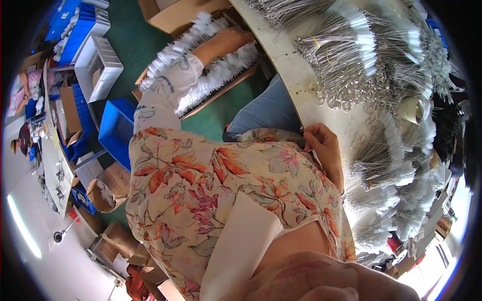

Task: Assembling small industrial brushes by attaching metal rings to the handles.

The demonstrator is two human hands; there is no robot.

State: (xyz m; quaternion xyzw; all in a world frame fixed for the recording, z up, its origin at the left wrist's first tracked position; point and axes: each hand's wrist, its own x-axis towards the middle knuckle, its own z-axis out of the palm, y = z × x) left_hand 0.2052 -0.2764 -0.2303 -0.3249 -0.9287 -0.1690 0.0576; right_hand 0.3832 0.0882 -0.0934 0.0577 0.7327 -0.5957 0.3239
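Observation:
My left hand [231, 41], at the end of a white sleeve with blue marks, reaches over a cardboard box [221, 94] packed with white-bristled wire brushes [183, 55]. Its fingers are curled at the far right end of the box, and what they hold is hidden. Close to my lap, my right hand [324, 150] rests by the near edge of the pale table [286, 55]. Its thumb and fingers are bent together, and I cannot make out anything between them. Bundles of wire brushes [346, 45] with looped handles lie on the table to the right.
Further brush bundles [384, 155] and a roll of tape [410, 110] lie along the table. An open carton [186, 15] stands beyond the box. On the left are a blue bin [116, 131], a white crate [99, 70] and cartons [108, 188]. Other people sit at a far-left bench.

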